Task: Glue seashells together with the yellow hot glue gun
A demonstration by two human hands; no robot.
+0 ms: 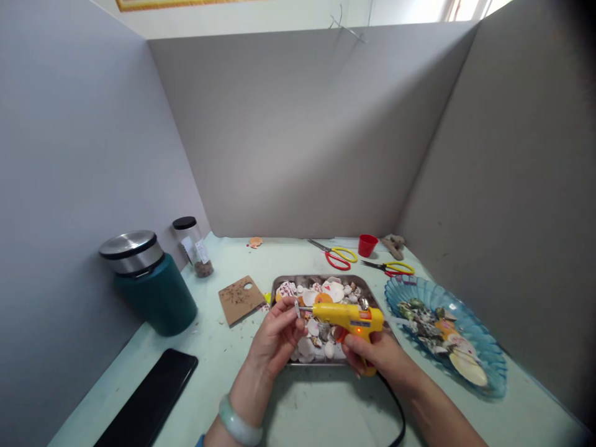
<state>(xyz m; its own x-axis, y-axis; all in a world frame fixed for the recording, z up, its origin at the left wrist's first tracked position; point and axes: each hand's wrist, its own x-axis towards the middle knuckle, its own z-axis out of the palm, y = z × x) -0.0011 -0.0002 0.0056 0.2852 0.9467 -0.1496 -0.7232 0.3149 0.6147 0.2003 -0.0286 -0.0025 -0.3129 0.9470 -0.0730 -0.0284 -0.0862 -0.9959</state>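
Grey partitions (279, 136) enclose a pale green tabletop (279, 261). The right hand (379, 352) grips a yellow glue gun (342, 314) above a metal tray (321, 364) of shells (306, 349), its nozzle (305, 308) at a small white piece (297, 308) the left hand (274, 335) pinches. Rightward lies a blue dish (494, 369).

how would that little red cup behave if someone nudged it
The red cup is probably light, being small and seemingly plastic. Its sides narrow toward the base, so a push might tip it. Its round rim suggests it could roll once over.
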